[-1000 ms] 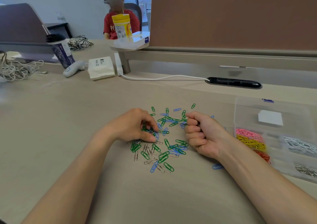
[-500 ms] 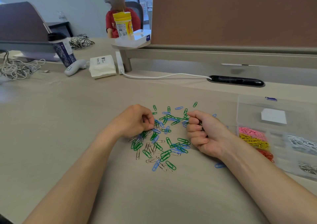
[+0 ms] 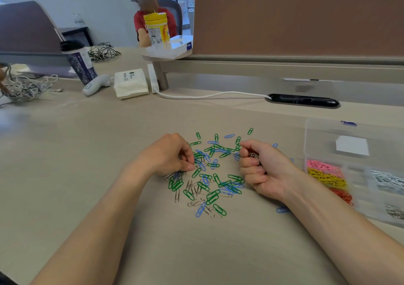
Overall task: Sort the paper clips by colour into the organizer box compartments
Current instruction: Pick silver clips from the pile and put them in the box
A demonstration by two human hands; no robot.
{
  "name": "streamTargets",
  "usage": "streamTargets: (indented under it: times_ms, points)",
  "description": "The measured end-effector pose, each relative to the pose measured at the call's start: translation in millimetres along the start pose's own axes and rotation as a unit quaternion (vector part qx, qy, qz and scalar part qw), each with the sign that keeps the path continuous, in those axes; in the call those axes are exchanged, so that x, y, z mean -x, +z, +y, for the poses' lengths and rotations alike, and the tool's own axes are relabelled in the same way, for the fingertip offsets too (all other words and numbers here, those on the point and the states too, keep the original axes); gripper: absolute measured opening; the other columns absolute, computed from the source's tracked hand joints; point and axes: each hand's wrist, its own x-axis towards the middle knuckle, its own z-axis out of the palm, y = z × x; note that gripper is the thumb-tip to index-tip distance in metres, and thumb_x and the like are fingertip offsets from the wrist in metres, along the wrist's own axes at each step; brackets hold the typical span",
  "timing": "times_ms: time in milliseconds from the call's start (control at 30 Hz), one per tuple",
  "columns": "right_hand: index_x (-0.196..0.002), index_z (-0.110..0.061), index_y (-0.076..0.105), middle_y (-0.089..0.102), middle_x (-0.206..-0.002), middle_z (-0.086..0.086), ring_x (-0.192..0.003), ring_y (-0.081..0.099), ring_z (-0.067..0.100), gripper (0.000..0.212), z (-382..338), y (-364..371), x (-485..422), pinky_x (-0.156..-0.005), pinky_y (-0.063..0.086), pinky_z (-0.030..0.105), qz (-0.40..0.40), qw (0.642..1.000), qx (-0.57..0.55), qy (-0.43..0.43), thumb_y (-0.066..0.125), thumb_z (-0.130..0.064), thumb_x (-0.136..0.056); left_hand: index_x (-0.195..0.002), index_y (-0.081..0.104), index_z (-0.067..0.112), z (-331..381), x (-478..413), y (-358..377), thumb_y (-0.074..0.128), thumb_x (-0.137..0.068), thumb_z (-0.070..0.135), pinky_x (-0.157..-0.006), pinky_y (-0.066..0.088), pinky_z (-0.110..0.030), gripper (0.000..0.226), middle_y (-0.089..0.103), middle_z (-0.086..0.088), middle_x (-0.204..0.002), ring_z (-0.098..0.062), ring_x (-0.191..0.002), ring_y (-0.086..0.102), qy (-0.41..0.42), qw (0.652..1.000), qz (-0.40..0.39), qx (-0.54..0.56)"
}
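Right now, from my head camera, my left hand (image 3: 168,156) sits on the left edge of the loose pile of paper clips (image 3: 209,175), fingers curled down, thumb and forefinger pinching what looks like a silver clip (image 3: 201,165) that lies on the table (image 3: 87,153). My right hand (image 3: 260,169) rests on its side at the pile's right edge, clenched round a silver bunch (image 3: 255,156) that pokes out beside the thumb. The pile between my hands is green, blue and silver. The clear organizer box (image 3: 323,136) stands to the right of my right forearm; pink clips (image 3: 321,165), yellow clips (image 3: 325,176) and red clips (image 3: 343,195) fill its near-left compartments, white clips (image 3: 387,180) lie further right. A white cable (image 3: 207,96) runs across the table behind the pile.
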Motion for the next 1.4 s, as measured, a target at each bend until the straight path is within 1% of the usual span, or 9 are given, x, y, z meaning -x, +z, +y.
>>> streamTargets:
  times_ms: [100, 233, 467, 600, 733, 900, 1000, 1133, 1400]
  points:
    - [-0.065, -0.019, 0.043, 0.024, -0.050, -0.007, -0.033, 0.017, 0.005, 0.031, 0.1, 0.3, 0.2, -0.025, 0.010, 0.015, -0.001, 1.000, -0.001, 0.000, 0.050, -0.027, -0.094, -0.080, 0.073, 0.023, 2.7, -0.3, 1.2, 0.078, -0.081, 0.018, -0.061, 0.041, -0.010, 0.007, 0.070, 0.005, -0.085, 0.001, -0.067, 0.057, 0.013, 0.999, -0.001, -0.036]
    - [-0.065, -0.019, 0.044, 0.026, -0.049, -0.007, -0.033, 0.017, 0.005, 0.030, 0.2, 0.7, 0.0, -0.026, 0.010, 0.013, -0.001, 1.000, 0.000, 0.002, 0.050, -0.026, -0.094, -0.073, 0.066, 0.030, 5.8, 0.3, 2.2, 0.077, -0.081, 0.029, -0.083, 0.038, -0.030, 0.013, 0.066, 0.010, -0.088, -0.005, -0.082, 0.056, 0.005, 0.995, -0.005, -0.099]
    - [-0.066, -0.018, 0.046, 0.027, -0.050, -0.006, -0.033, 0.018, 0.005, 0.030, 1.1, 2.1, 1.3, -0.026, 0.011, 0.013, 0.004, 1.000, -0.008, 0.005, 0.051, -0.026, -0.094, -0.072, 0.057, 0.025, 14.3, 0.6, 4.8, 0.064, -0.088, 0.014, -0.080, 0.025, -0.034, 0.020, 0.059, 0.011, -0.085, -0.010, -0.085, 0.052, 0.015, 0.986, -0.006, -0.166]
    - [-0.070, -0.011, 0.052, 0.032, -0.051, -0.004, -0.031, 0.022, 0.005, 0.031, 0.4, 4.1, 3.6, -0.025, 0.014, 0.012, -0.016, 0.999, -0.032, 0.026, 0.048, -0.027, -0.096, -0.071, 0.059, 0.028, 12.9, 0.8, -0.8, 0.070, -0.087, 0.012, -0.073, 0.042, -0.024, 0.024, 0.065, 0.010, -0.074, -0.004, -0.072, 0.058, 0.041, 0.995, 0.094, -0.007]
    - [-0.067, -0.003, 0.064, 0.038, -0.055, 0.002, -0.032, 0.028, 0.006, 0.046, 2.6, 7.5, 3.5, -0.024, 0.022, 0.013, -0.045, 0.997, -0.027, 0.057, 0.044, -0.032, -0.098, -0.075, 0.072, 0.017, 45.3, 13.2, 2.3, 0.081, -0.076, 0.012, -0.063, 0.041, -0.008, 0.011, 0.067, 0.012, -0.068, 0.005, -0.062, 0.058, 0.130, 0.962, 0.155, 0.182]
    - [-0.067, -0.011, 0.057, 0.040, -0.060, 0.005, -0.033, 0.029, 0.005, 0.039, 7.9, 13.1, 6.1, -0.023, 0.024, 0.013, -0.097, 0.991, -0.027, 0.091, 0.045, -0.033, -0.098, -0.075, 0.074, 0.019, 65.5, 15.5, 19.7, 0.082, -0.074, 0.014, -0.064, 0.037, -0.006, 0.009, 0.067, 0.014, -0.067, 0.004, -0.064, 0.056, 0.181, 0.950, 0.141, 0.211]
    - [-0.065, -0.011, 0.054, 0.039, -0.053, 0.001, -0.030, 0.025, 0.003, 0.036, 7.9, 13.1, 5.3, -0.023, 0.016, 0.011, -0.054, 0.996, -0.030, 0.067, 0.049, -0.028, -0.097, -0.075, 0.073, 0.024, 49.0, 7.7, 12.6, 0.076, -0.081, 0.023, -0.059, 0.036, -0.009, 0.008, 0.067, 0.015, -0.070, -0.001, -0.061, 0.054, 0.138, 0.950, 0.205, 0.189]
    - [-0.059, -0.021, 0.041, 0.026, -0.047, -0.008, -0.029, 0.019, 0.003, 0.038, 6.9, 11.7, 6.0, -0.023, 0.010, 0.013, -0.022, 0.998, -0.038, 0.040, 0.051, -0.026, -0.096, -0.078, 0.073, 0.025, 23.3, -0.3, 12.7, 0.077, -0.080, 0.033, -0.057, 0.039, -0.016, 0.010, 0.068, 0.011, -0.073, 0.000, -0.057, 0.052, 0.052, 0.981, 0.155, 0.105]
    - [-0.058, -0.021, 0.039, 0.022, -0.042, -0.008, -0.026, 0.015, 0.004, 0.044, -34.6, -14.4, 49.1, -0.026, 0.006, 0.015, -0.006, 0.991, -0.052, -0.122, 0.045, -0.033, -0.100, -0.082, 0.070, 0.029, 67.1, -6.2, 43.2, 0.078, -0.075, 0.045, -0.069, 0.047, -0.022, 0.019, 0.065, 0.011, -0.084, -0.010, -0.070, 0.059, 0.168, 0.966, 0.151, 0.126]
